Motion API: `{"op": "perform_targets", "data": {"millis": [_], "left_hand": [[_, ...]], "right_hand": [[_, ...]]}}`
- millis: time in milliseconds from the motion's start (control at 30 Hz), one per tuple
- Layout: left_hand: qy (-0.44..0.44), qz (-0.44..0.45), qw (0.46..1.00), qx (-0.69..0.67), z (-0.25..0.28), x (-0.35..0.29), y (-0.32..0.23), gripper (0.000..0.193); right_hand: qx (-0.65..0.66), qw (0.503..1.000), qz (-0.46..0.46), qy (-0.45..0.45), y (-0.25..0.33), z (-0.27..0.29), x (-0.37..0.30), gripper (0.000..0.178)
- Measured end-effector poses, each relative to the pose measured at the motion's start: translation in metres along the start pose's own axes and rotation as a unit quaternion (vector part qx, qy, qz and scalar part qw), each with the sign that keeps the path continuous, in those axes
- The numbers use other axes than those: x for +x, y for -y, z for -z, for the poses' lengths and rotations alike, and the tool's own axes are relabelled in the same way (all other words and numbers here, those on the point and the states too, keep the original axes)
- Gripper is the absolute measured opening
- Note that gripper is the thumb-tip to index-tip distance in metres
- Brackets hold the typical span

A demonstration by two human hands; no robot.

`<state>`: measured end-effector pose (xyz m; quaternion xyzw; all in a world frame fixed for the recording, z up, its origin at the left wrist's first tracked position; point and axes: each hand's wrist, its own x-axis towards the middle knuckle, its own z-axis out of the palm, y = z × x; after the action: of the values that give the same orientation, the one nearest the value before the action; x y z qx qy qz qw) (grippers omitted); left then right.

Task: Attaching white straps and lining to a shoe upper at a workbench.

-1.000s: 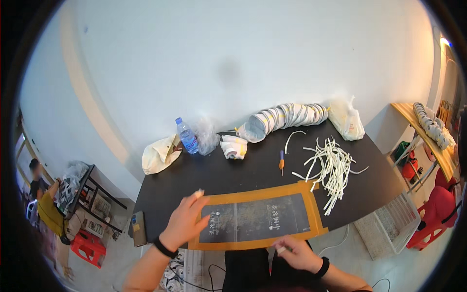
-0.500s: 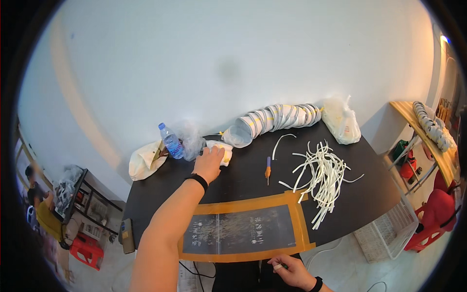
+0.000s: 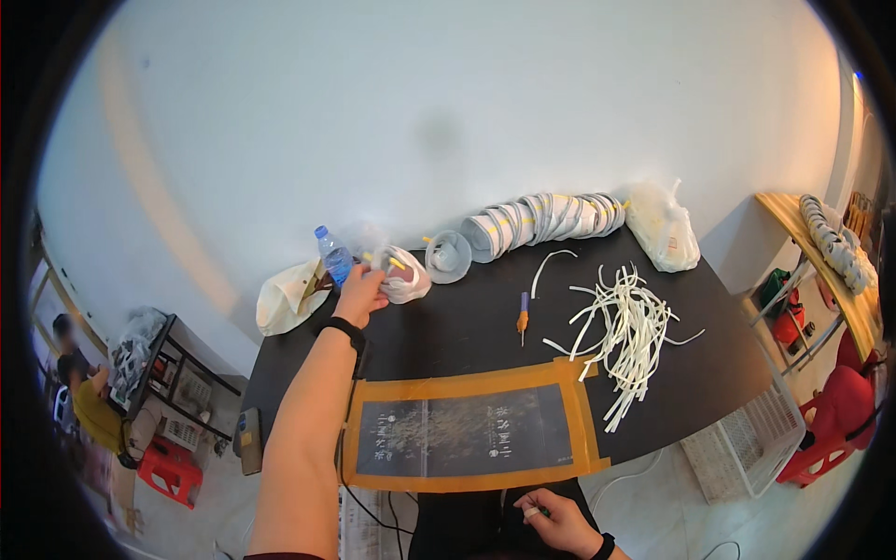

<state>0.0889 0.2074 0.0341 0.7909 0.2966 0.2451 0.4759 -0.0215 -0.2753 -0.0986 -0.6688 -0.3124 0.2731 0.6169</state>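
My left hand (image 3: 361,296) reaches over the far left of the dark table, its thumb and fingers apart. Beside its fingertips stands a white rolled piece (image 3: 408,276) with yellow strips; whether they touch it I cannot tell. A blue-capped water bottle (image 3: 334,257) and a clear plastic bag (image 3: 364,238) are just behind the hand. My right hand (image 3: 562,523) is curled below the table's near edge, with a pale band around one finger. Something small and green shows at its fingers, too small to name. Between my arms lies a dark printed sheet (image 3: 467,434) bordered by brown tape (image 3: 583,425).
White strips (image 3: 625,341) are heaped at right, near an orange-and-purple handled tool (image 3: 523,317). Along the wall lie a translucent cup-shaped piece (image 3: 448,257), a row of nested white rings (image 3: 551,224) and a white bag (image 3: 665,231). A cream cloth bag (image 3: 287,301) sits far left.
My left hand has come off the white piece's top and moved left and nearer. The piece now shows as a round roll, apart from the translucent cup-shaped piece. My right hand stays curled.
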Motion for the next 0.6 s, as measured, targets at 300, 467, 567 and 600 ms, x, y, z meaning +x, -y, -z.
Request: {"op": "perform_targets", "data": {"millis": [300, 467, 567, 600], "left_hand": [[0.165, 0.05, 0.904, -0.392, 0.032, -0.15, 0.005, 0.045], [0.192, 0.043, 0.868, -0.457, 0.016, -0.268, 0.001, 0.058], [0.187, 0.056, 0.859, -0.473, 0.009, -0.322, 0.009, 0.059], [0.183, 0.057, 0.859, -0.474, 0.005, -0.336, 0.011, 0.059]], "right_hand": [[0.016, 0.999, -0.037, 0.006, 0.0, -0.01, -0.011, 0.018], [0.131, 0.987, -0.047, -0.078, 0.032, -0.013, 0.0, 0.021], [0.135, 0.987, -0.022, -0.087, 0.067, -0.024, 0.013, 0.041], [0.095, 0.99, 0.026, -0.102, 0.064, -0.027, 0.017, 0.053]]}}
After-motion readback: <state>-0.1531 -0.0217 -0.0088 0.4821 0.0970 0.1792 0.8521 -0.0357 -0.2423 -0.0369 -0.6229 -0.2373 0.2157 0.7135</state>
